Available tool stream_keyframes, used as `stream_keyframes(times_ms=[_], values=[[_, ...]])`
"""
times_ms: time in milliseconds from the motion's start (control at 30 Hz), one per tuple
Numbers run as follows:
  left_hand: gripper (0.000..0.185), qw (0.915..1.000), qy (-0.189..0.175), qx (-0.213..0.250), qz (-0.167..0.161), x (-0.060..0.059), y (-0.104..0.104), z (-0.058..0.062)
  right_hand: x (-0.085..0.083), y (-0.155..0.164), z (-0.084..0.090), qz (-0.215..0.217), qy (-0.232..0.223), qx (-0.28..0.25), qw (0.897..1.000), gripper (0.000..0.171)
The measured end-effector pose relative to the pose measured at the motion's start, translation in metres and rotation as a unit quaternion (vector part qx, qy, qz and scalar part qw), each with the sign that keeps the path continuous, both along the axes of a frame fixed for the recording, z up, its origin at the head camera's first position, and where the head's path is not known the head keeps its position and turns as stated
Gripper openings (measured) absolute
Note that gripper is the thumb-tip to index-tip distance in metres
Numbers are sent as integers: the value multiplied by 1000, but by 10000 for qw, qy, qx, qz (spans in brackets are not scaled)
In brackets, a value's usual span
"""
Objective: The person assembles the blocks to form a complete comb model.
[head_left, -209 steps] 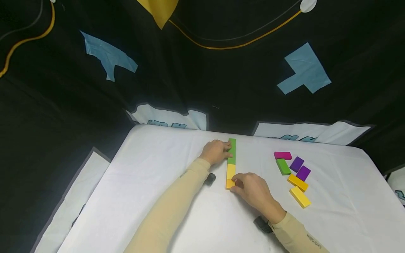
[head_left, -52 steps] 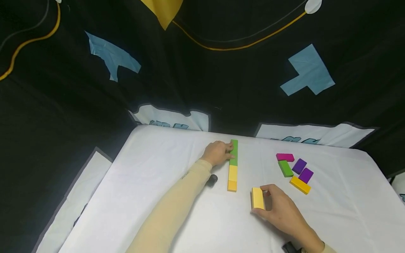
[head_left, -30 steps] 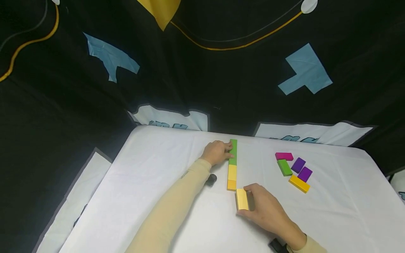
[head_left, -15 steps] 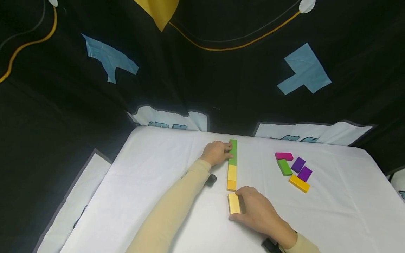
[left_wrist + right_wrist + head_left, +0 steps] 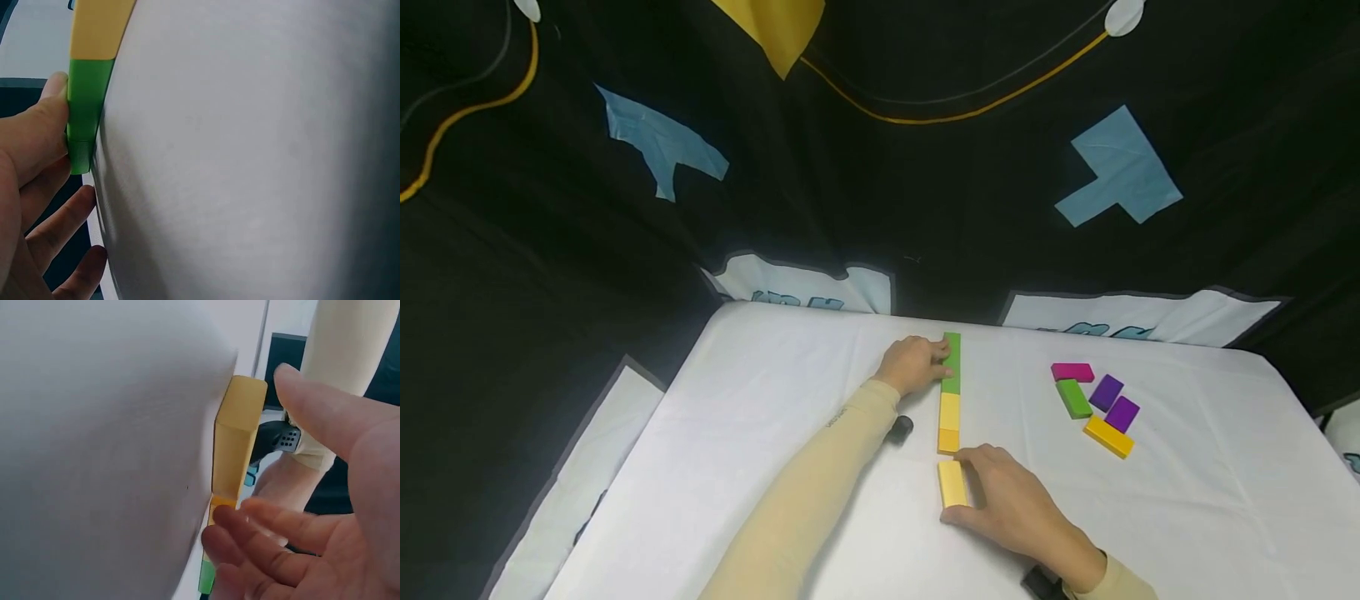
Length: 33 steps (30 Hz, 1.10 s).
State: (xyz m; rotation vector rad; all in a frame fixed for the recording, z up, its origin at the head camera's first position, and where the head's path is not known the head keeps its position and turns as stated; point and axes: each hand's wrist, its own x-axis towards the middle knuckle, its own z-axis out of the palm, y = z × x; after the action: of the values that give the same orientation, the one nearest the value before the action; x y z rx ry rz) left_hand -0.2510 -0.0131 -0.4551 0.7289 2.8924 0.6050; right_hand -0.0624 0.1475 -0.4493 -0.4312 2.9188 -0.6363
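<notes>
A row of green blocks [image 5: 952, 379] and yellow blocks [image 5: 950, 411] runs along the table, with a deeper yellow end nearest me. My left hand [image 5: 910, 365] touches the green part's left side with thumb and index fingertips; its other fingers are loosely spread in the left wrist view. Just short of the row's near end stands a pale yellow block [image 5: 952, 484], a small gap between in the head view. My right hand [image 5: 1011, 500] is around this block, thumb at its near end. In the right wrist view, the thumb [image 5: 297, 387] is apart from the block [image 5: 237, 437] and the fingers are relaxed.
To the right lie a magenta block [image 5: 1072, 372], a green block [image 5: 1073, 399], two purple blocks [image 5: 1107, 392] and an orange-yellow block [image 5: 1108, 437]. A white cloth [image 5: 805, 367] covers the table. A black curtain [image 5: 880, 200] hangs behind it.
The pale yellow block came from the loose group at right, carried left by my right hand to the row's near end. Its fingers now look loosened. My left hand has stayed put.
</notes>
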Motion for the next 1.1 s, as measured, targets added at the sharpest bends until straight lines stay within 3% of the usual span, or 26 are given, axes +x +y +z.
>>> stream_keyframes(times_ms=[200,333,467,800,1100], values=[[47,10000,-1,9,-7,0,0,-1,6,9,4,370,312,-269,9985,43],[47,10000,18,8,-5,0,0,-1,7,11,6,595,220,-196,9978,34],[47,10000,-15,2,14,1,0,0,6,10,6,637,216,-133,9976,32],[47,10000,17,-42,5,0,1,0,3,5,3,597,792,-51,9951,31],[47,10000,45,-72,-27,-1,1,0,2,-2,5,411,806,86,9959,32]])
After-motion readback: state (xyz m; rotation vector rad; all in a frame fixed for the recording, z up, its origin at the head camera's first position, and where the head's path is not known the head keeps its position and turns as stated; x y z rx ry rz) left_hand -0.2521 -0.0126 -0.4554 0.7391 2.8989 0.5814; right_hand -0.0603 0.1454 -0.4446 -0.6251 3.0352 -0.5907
